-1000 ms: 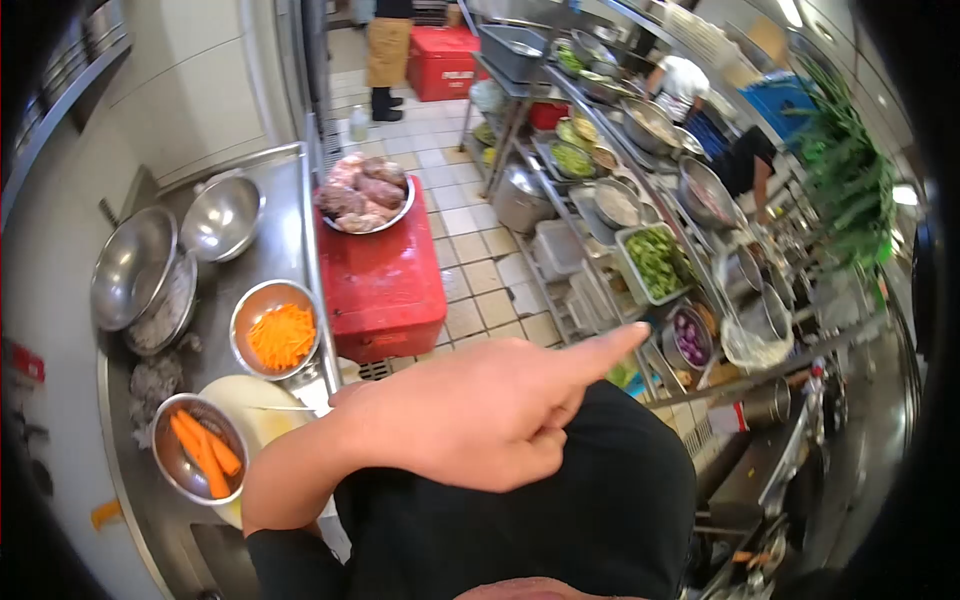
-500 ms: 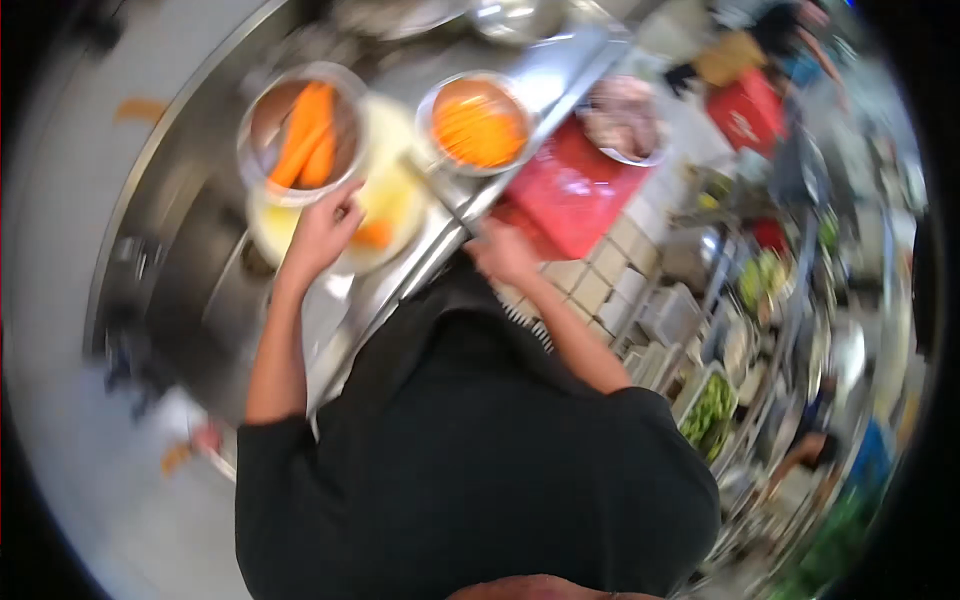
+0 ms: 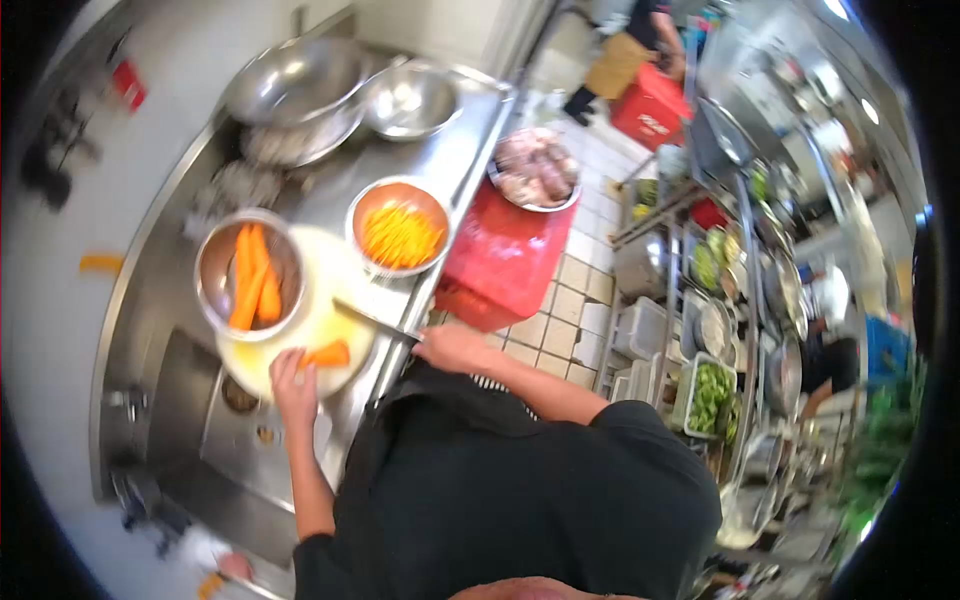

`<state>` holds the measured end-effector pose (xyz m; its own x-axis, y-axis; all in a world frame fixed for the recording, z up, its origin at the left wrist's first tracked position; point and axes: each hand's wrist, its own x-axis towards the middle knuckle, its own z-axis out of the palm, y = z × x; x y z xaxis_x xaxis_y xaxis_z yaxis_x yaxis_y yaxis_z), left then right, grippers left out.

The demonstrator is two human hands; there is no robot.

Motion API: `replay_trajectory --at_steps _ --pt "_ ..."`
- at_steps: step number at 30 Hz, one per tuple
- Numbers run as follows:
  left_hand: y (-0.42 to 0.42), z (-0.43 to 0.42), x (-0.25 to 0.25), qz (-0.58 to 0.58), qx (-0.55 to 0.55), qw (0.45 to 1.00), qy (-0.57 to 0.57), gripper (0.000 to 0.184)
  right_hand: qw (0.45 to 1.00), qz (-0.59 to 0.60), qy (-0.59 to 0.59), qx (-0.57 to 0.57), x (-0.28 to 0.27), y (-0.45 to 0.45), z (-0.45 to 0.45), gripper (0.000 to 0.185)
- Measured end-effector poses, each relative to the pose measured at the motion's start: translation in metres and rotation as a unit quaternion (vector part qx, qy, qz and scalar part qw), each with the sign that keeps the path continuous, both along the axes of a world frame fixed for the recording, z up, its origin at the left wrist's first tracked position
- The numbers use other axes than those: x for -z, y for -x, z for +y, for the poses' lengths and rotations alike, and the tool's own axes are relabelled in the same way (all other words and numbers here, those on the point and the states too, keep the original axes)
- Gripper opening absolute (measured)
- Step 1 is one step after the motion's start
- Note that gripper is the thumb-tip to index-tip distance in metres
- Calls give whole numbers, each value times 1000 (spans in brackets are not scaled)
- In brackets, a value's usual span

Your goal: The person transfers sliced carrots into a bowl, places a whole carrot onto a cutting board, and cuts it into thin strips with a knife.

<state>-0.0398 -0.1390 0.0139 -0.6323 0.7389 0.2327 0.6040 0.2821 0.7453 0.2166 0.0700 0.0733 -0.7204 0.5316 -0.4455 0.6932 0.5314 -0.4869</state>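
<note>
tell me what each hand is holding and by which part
The right hand holds a kitchen knife by its handle. The left hand touches one end of a carrot piece; whether it grips cannot be told.

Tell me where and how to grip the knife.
Likely best by the handle of the knife, coming from the person's right, where the right hand holds it: that end lies beyond the edge of the cutting board, while the blade reaches leftward over it, away from the grip.
</note>
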Motion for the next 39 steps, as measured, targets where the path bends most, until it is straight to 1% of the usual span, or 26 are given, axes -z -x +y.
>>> replay_trajectory --at_steps 1,2,3,4,5,7,8,11,13,14,15,16,17,19,21,24,27,28,29,31,33,34,35,37,39 --pt "3 3 -2 -32 -24 999 -11 30 999 4 28 13 -3 -1 0 41" --pt "8 6 -4 -49 -26 998 -16 29 999 7 30 19 -1 -2 -1 40" --pt "13 10 -6 -66 -33 997 -17 29 999 25 47 -4 22 -6 5 40" --pt "15 15 -8 -73 -31 996 -35 28 996 51 68 14 19 -8 5 37" --pt "16 22 -11 -59 -12 997 -53 28 992 77 92 28 15 -9 5 35" --pt "5 37 -24 -33 21 996 -84 27 979 89 167 79 0 -11 6 33" --pt "-2 44 -35 -17 50 995 -80 27 968 95 208 103 -6 -11 4 32" --pt "-19 68 -47 26 102 991 -81 30 949 115 257 141 -18 -14 2 30" --pt "-33 85 -53 23 125 988 -88 33 937 132 266 182 -21 -19 -3 28" --pt "-41 94 -58 -1 138 985 -108 36 932 136 276 193 -26 -20 -3 28" --pt "-47 103 -64 18 150 982 -111 38 925 131 291 206 -27 -22 -1 28" --pt "-50 112 -65 58 162 978 -117 40 923 156 284 206 -31 -25 -1 28" --pt "-53 120 -67 66 172 974 -128 41 913 161 300 226 -33 -28 -1 25" --pt "-56 133 -57 63 175 975 -122 42 904 166 293 261 -42 -34 -2 21" --pt "-57 147 -49 39 168 978 -115 46 890 188 308 279 -40 -42 1 23" --pt "-61 169 -41 64 191 975 -97 58 880 212 304 296 -42 -48 5 24" --pt "-78 187 -44 161 255 950 -77 70 880 214 295 304 -47 -49 6 23" --pt "-83 192 -51 158 303 939 -46 77 880 217 285 313 -51 -50 7 23" --pt "-83 202 -50 168 315 933 -33 78 877 214 282 325 -56 -49 4 23" --pt "-71 229 -33 186 346 919 -12 79 864 230 296 337 -53 -52 5 26" --pt "-36 259 1 105 303 947 8 78 863 254 290 327 -47 -58 7 26" --pt "-15 265 20 98 239 965 53 77 877 241 255 329 -49 -59 6 27" --pt "-5 267 32 90 170 976 99 75 875 248 251 331 -53 -63 6 29" --pt "-7 240 -38 141 141 967 157 60 876 248 246 334 -46 -70 8 30" --pt "20 230 -13 145 168 973 67 46 889 232 227 324 -34 -74 9 30"
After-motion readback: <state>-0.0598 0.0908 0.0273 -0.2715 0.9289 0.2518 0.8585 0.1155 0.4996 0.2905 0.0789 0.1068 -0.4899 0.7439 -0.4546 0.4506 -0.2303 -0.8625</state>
